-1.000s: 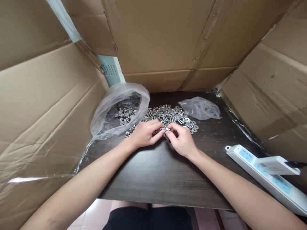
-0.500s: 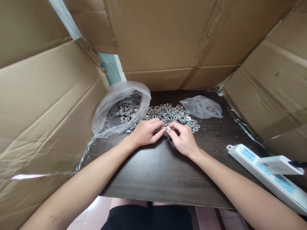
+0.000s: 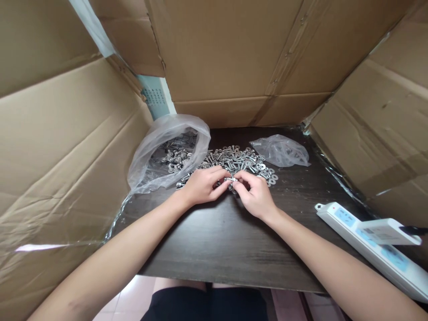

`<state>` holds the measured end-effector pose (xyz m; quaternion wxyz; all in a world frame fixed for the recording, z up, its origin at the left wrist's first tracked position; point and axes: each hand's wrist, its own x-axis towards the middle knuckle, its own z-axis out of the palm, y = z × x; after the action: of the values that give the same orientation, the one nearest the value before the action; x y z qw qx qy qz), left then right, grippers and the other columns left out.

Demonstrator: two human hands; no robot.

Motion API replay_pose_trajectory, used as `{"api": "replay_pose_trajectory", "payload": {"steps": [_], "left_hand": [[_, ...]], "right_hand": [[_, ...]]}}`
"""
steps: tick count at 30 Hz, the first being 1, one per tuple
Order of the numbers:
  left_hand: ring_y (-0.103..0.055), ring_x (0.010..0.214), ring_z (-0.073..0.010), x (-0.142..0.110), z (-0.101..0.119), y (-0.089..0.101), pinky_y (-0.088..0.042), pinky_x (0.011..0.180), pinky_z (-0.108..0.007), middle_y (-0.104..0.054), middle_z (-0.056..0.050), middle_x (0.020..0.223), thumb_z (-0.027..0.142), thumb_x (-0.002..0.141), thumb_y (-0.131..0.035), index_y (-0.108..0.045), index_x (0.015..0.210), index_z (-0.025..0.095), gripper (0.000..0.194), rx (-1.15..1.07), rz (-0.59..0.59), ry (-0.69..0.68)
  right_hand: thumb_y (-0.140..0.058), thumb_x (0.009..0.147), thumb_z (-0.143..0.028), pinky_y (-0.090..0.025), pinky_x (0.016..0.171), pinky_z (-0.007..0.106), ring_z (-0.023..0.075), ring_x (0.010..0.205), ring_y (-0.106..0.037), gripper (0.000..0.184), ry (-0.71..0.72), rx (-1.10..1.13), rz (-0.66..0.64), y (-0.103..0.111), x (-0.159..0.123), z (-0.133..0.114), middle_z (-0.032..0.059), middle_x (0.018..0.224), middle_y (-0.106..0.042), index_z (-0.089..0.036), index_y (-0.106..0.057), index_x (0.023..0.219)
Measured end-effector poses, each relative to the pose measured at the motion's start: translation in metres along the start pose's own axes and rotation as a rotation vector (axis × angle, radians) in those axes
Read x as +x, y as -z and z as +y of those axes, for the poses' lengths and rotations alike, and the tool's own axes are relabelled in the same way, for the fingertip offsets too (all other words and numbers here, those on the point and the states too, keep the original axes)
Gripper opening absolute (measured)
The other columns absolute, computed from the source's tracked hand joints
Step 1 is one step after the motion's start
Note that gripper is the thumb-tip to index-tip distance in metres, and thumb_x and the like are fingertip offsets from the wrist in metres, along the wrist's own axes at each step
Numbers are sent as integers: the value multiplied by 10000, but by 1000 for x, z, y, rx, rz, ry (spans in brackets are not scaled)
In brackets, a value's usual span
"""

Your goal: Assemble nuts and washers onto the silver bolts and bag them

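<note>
one small metal bolt [image 3: 231, 179], at near edge of bolt-and-washer pile [image 3: 237, 157]; left hand [image 3: 204, 185] and right hand [image 3: 254, 194] both pinching it; pose barely changed since a second ago, assembly seemingly unfinished.

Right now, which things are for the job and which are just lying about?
For the job, it seems:
metal piece, in left hand and right hand
bolts and washers
big bag, holding metal parts

Just lying about, probably:
power strip
plug
small bag, though its contents are unclear

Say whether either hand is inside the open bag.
No; the left hand and right hand grip a small metal part outside the open bag.
</note>
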<state>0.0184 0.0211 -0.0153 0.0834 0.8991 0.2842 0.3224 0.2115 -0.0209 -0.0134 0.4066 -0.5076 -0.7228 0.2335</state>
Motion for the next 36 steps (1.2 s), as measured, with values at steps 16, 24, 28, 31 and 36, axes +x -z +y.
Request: {"api": "replay_pose_trajectory", "payload": {"steps": [16, 24, 28, 31, 36], "left_hand": [[-620, 691, -129, 0, -1, -1, -443, 616, -245, -683, -25, 840, 315, 1001, -526, -682, 1026, 173, 213, 9, 15, -8], [-622, 699, -130, 0, 0, 0, -452, 620, -249, -677, -25, 844, 321, 1008, -512, -676, 1027, 174, 221, 28, -7, -10], [-621, 700, -133, 0, 0, 0, -451, 626, -249, -679, -26, 847, 323, 1007, -515, -677, 1040, 175, 222, 21, -9, -12], [-625, 713, -136, 0, 0, 0, -453, 633, -249, -680, -30, 855, 332, 1009, -511, -677, 1048, 179, 229, 24, -20, -4], [-628, 715, -137, 0, 1, 0, -445, 629, -247, -686, -35, 857, 337, 1016, -499, -675, 1033, 173, 241, 23, -26, 6]], "right_hand": [[-549, 888, -246, -367, 616, 289, 146, 578, -484, 162, 36, -13, 37, 0, 0, 1, -24, 613, -552, -196, -633, 758], [-504, 914, -286, -347, 588, 282, 141, 563, -466, 209, -1, -5, -9, 1, 0, -2, -31, 603, -504, -206, -570, 733], [-473, 935, -296, -357, 602, 282, 149, 582, -496, 218, -18, -1, -39, 1, -1, -2, -24, 617, -522, -216, -532, 741], [-460, 946, -300, -362, 604, 281, 152, 584, -507, 232, -28, -2, -44, 2, -1, -2, -20, 620, -539, -218, -524, 739], [-456, 956, -302, -361, 597, 277, 147, 569, -499, 258, -18, -2, -37, 2, -1, -2, -24, 609, -525, -221, -499, 715]]}}
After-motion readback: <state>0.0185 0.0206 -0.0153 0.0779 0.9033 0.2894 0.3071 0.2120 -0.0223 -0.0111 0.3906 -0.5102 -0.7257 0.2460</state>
